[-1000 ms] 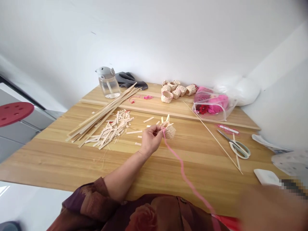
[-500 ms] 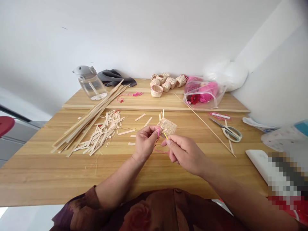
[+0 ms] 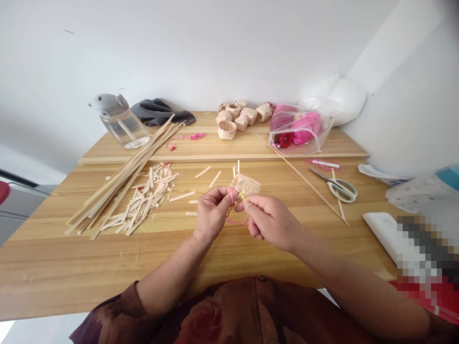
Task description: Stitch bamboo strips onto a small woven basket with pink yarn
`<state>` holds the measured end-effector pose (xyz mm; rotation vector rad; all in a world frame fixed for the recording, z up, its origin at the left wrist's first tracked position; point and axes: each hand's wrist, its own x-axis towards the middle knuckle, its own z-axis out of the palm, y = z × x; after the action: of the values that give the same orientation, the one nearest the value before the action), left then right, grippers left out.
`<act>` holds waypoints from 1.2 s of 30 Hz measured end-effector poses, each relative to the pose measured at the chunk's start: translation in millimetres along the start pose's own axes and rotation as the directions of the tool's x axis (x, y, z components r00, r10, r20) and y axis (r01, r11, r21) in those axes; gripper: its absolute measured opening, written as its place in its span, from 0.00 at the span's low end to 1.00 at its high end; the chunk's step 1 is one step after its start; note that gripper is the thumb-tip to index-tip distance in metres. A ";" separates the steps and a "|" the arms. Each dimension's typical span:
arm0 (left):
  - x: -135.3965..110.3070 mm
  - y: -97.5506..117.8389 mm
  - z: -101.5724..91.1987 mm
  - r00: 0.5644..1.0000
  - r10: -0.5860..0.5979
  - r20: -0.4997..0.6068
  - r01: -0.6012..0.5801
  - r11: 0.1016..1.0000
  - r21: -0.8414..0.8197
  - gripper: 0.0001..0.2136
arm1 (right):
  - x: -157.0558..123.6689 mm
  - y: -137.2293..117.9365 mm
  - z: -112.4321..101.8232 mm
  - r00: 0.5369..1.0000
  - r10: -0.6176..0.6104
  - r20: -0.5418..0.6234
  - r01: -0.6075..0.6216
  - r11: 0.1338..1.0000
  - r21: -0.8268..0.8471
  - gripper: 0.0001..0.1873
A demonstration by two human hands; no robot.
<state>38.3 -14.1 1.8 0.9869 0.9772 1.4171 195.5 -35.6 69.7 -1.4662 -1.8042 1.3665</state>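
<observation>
My left hand (image 3: 212, 210) pinches the near left edge of a small woven basket (image 3: 250, 185) made of pale strips, together with pink yarn (image 3: 232, 197). Two strip ends stick up from the basket's far side. My right hand (image 3: 271, 219) is closed on a thin yellow stick (image 3: 242, 196), perhaps a needle or hook, whose tip meets the basket's edge beside my left fingertips. The exact tip is too small to make out. A loose length of pink yarn hangs below the hands onto the table.
To the left lie long wooden strips (image 3: 125, 174) and a pile of short offcuts (image 3: 152, 196), with a water bottle (image 3: 122, 124) behind. Several finished woven baskets (image 3: 227, 130) stand at the back. Scissors (image 3: 340, 188) and a mesh bag of pink yarn (image 3: 304, 131) are on the right.
The whole view has shifted slightly, so table items appear a little further left. Both hands keep their grips, and the yellow stick stays at the basket's edge.
</observation>
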 end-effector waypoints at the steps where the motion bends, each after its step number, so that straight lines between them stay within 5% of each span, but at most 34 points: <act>1: -0.3 -0.1 0.2 1.000 0.005 0.001 -0.005 1.000 0.003 0.12 | -0.3 0.2 -0.1 1.000 -0.003 0.001 0.003 1.000 -0.001 0.16; 6: -2.0 -0.5 1.3 0.999 0.046 -0.004 -0.045 0.998 0.054 0.11 | -0.6 0.3 -0.4 1.000 0.021 0.011 -0.021 0.998 0.052 0.16; 9: -3.7 2.1 -0.2 0.981 0.194 -0.003 -0.188 0.953 0.237 0.08 | -1.2 0.6 -0.3 0.996 0.076 0.037 -0.080 0.988 0.128 0.17; 11: -5.2 6.0 -1.9 0.913 0.401 0.072 -0.390 0.808 0.441 0.04 | -2.3 2.6 0.9 0.993 0.108 0.056 -0.117 0.974 0.196 0.16; 13: -6.5 10.5 -3.1 0.787 0.585 0.197 -0.577 0.583 0.572 0.01 | -3.2 6.5 3.6 0.994 0.094 0.050 -0.103 0.962 0.253 0.16; 16: -7.5 15.4 -3.2 0.624 0.704 0.339 -0.718 0.347 0.603 0.05 | -3.2 14.3 8.1 1.000 0.019 -0.003 -0.018 0.952 0.305 0.17; 19: -6.7 16.7 -3.7 0.544 0.725 0.422 -0.768 0.229 0.598 0.07 | -3.3 21.4 8.0 0.999 -0.039 -0.030 0.047 0.933 0.357 0.20; 23: -4.2 15.9 -6.8 0.500 0.722 0.479 -0.788 0.151 0.596 0.08 | -7.7 30.9 1.5 0.999 -0.001 0.044 -0.016 0.924 0.382 0.21; 29: -4.0 10.8 -6.0 0.508 0.675 0.535 -0.814 0.171 0.556 0.08 | -10.2 44.0 0.5 0.998 0.002 -0.063 0.012 0.977 0.214 0.20; 33: -3.5 5.0 -4.1 0.513 0.620 0.594 -0.821 0.153 0.551 0.06 | -23.3 26.4 -19.0 0.976 -0.174 -0.132 0.134 0.955 -0.266 0.16; 34: -3.3 3.5 -3.8 0.517 0.606 0.605 -0.819 0.144 0.555 0.05 | -28.7 18.4 -26.3 0.938 -0.289 -0.188 0.180 0.876 -0.447 0.14; 36: -3.5 0.5 -3.0 0.520 0.578 0.629 -0.817 0.121 0.564 0.03 | -37.2 2.0 -38.2 0.774 -0.562 -0.292 0.221 0.672 -0.707 0.09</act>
<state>35.4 -17.7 1.1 2.6506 1.0025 1.4463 240.1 -53.8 92.6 -1.3884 -2.1448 0.0822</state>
